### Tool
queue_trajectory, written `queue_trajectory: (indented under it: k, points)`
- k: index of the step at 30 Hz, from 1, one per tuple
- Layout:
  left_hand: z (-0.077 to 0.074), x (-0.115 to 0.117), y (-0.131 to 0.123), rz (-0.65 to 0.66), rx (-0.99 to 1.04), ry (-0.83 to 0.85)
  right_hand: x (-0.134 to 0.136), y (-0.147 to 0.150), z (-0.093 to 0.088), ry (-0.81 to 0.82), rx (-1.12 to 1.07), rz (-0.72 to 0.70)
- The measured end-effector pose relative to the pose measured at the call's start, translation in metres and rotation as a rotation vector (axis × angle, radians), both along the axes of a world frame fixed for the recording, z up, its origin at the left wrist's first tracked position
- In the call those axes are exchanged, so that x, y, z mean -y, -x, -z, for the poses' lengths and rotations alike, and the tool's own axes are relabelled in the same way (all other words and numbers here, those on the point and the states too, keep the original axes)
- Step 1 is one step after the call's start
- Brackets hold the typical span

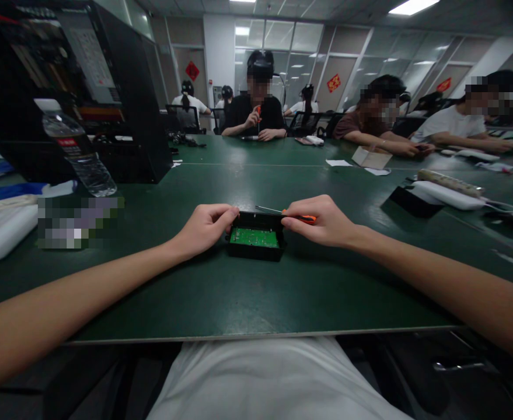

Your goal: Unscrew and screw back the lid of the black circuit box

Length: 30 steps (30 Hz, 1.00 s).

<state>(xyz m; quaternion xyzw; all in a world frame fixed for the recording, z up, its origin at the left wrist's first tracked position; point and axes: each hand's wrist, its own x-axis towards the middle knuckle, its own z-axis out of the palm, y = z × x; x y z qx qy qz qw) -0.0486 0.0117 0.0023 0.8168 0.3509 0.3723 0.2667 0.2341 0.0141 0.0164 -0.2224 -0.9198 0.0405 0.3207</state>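
A small open black plastic case point(256, 251) sits on the green table in front of me, tilted so its inside faces me. Inside it lies a green circuit board point(254, 237) with small parts on it. My left hand point(212, 224) pinches the case at its far left corner, thumb on the rim. In my right hand point(321, 220) is a screwdriver point(307, 219) with an orange and black handle, its thin metal shaft pointing left behind the case. The fingertips of that same hand touch the right end of the case.
A water bottle point(81, 151) and a large black computer case point(138, 105) stand at the left, near blue-and-white gloves point(24, 192). To the right lie a black box point(411, 203) and a white object point(451, 195). Across the table, a person point(256, 111) holds an orange screwdriver.
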Motion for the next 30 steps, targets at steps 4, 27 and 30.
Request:
queue_trajectory:
  k: [4, 27, 30]
  points:
    - [0.0012, -0.0007, 0.0005, -0.004, -0.005, -0.013, 0.0005, 0.0002, -0.0008, 0.017, 0.014, 0.019]
    - [0.0017, -0.0012, -0.0001, -0.001, -0.001, -0.003, 0.0014, -0.0001, -0.0021, -0.026, 0.013, -0.006]
    - [0.0021, -0.0017, 0.0001, -0.003, -0.006, -0.006, 0.0014, -0.0002, -0.0024, -0.015, 0.022, 0.002]
